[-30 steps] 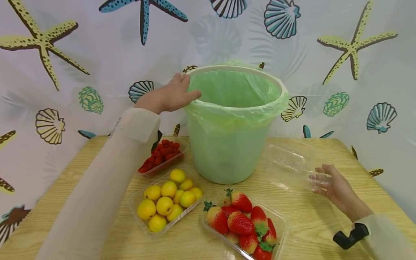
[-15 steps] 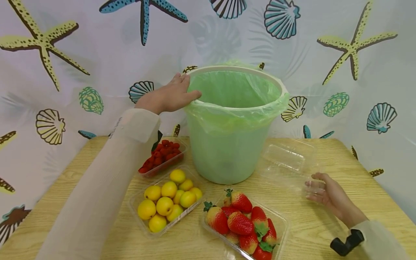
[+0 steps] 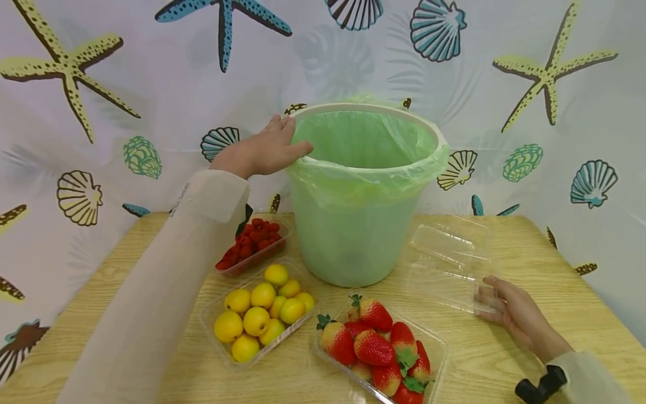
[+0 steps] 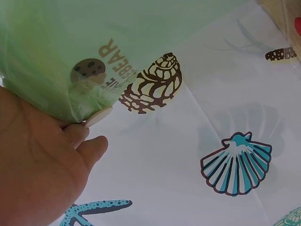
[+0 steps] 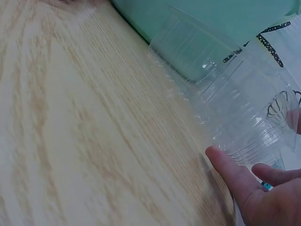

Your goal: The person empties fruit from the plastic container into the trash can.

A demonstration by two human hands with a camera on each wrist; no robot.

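Note:
My left hand (image 3: 264,147) grips the left side of the rim of a pale green bin (image 3: 353,224), thumb over the front of the rim. A translucent green bag (image 3: 383,182) lines the bin and folds over its rim. In the left wrist view, the left hand's fingers (image 4: 77,134) bend at the rim beside the bag. At the right, my right hand (image 3: 520,314) holds the near end of a clear plastic container (image 3: 446,289), with some fingers seen through the plastic. The right wrist view shows the container (image 5: 211,89) tilted beside the bin, fingertips at its end.
Strawberries (image 3: 373,347) fill a clear tray at the front. Yellow fruits (image 3: 256,320) lie in another tray left of it. A tray of raspberries (image 3: 257,235) stands behind, partly hidden by the left sleeve. A patterned curtain (image 3: 353,50) hangs behind the wooden table (image 3: 484,365).
My right hand has moved slightly left and toward me; the clear container's near part has shifted left with it. My left hand stays on the rim.

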